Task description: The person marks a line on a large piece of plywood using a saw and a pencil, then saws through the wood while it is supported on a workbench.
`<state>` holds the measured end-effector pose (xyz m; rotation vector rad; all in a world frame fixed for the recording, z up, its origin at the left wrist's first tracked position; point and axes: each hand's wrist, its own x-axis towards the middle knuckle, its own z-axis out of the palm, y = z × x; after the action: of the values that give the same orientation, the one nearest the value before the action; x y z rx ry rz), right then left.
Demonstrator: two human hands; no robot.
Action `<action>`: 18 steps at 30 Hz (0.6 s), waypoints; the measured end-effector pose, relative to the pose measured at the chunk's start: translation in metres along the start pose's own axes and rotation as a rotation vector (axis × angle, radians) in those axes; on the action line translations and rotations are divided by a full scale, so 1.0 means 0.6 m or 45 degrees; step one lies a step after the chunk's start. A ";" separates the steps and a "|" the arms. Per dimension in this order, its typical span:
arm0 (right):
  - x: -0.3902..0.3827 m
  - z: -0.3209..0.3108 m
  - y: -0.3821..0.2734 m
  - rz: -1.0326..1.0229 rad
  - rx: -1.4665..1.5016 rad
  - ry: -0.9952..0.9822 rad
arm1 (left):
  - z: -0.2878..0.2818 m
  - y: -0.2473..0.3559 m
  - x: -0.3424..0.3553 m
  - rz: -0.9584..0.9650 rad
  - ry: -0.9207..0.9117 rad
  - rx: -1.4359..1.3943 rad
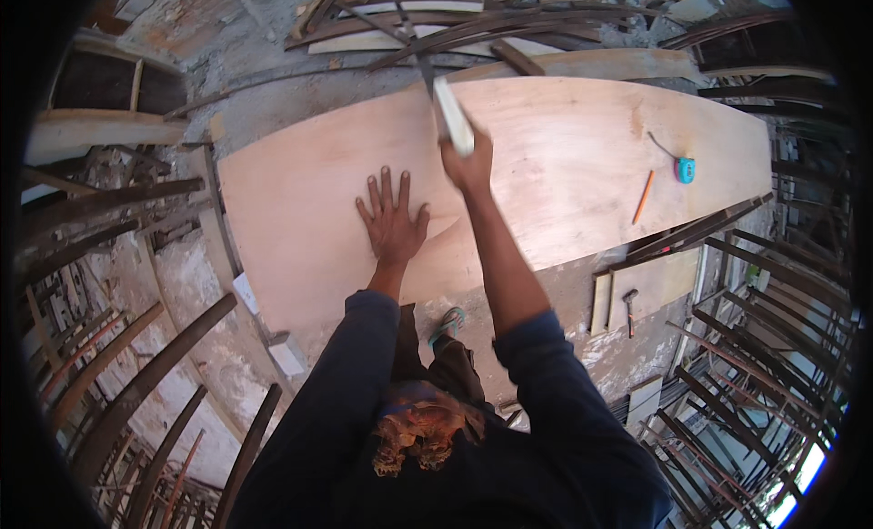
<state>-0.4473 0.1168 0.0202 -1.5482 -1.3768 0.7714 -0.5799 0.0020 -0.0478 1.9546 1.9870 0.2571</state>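
A large pale plywood sheet (582, 138) with a curved far edge lies across the work area in front of me. My left hand (393, 221) rests flat on its left half, fingers spread. My right hand (470, 161) is closed round what looks like a hand saw (453, 115), with a pale upper part and a thin dark strip reaching past the sheet's far edge. Its grip is hidden by my fingers and blurred. On the sheet's right part lie an orange pencil (643, 198) and a turquoise tape measure (685, 170) with its tape partly out.
Beyond the sheet, long wooden strips (436, 24) lie heaped on the floor. Racks of dark timber (164, 383) stand at both sides. To the right, a hammer (630, 312) lies on smaller boards (668, 283). My sandalled foot (447, 323) is below the near edge.
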 end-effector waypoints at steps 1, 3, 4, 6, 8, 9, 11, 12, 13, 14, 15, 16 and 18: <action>0.022 0.012 -0.037 0.198 0.051 -0.092 | 0.002 -0.019 -0.008 -0.030 -0.034 0.028; -0.033 0.005 -0.026 0.106 0.061 -0.102 | 0.001 -0.025 -0.006 -0.012 0.036 -0.012; -0.098 -0.021 -0.005 0.098 0.084 -0.117 | 0.000 -0.031 -0.008 -0.040 0.022 -0.029; -0.244 -0.093 -0.035 0.197 0.116 -0.170 | 0.000 -0.050 -0.012 -0.100 0.030 -0.018; -0.343 -0.166 -0.104 0.325 0.008 -0.162 | 0.000 -0.053 -0.019 -0.115 0.020 -0.006; -0.334 -0.163 -0.114 0.325 0.007 -0.162 | 0.001 -0.051 -0.017 -0.115 0.019 -0.006; -0.314 -0.142 -0.126 0.387 -0.126 -0.152 | 0.001 -0.050 -0.019 -0.100 0.028 0.082; -0.274 -0.102 -0.055 0.157 0.066 -0.012 | 0.000 -0.036 -0.003 -0.074 0.043 0.083; -0.200 -0.063 -0.016 -0.022 -0.038 -0.018 | -0.002 -0.032 -0.004 -0.066 0.030 0.049; -0.128 -0.025 0.018 0.045 0.106 -0.022 | -0.002 -0.021 -0.006 -0.047 0.015 0.005; -0.060 -0.001 0.012 0.032 0.109 -0.002 | -0.002 -0.013 -0.001 -0.037 0.015 0.012; 0.008 0.012 0.008 0.020 0.105 0.031 | 0.000 -0.001 0.008 0.004 0.028 -0.020; -0.003 0.024 -0.028 0.198 0.049 -0.092 | -0.001 -0.024 -0.004 -0.007 0.034 -0.030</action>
<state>-0.4675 0.1179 0.0296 -1.6248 -1.2960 0.9516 -0.5937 -0.0010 -0.0520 1.9408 1.9962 0.3055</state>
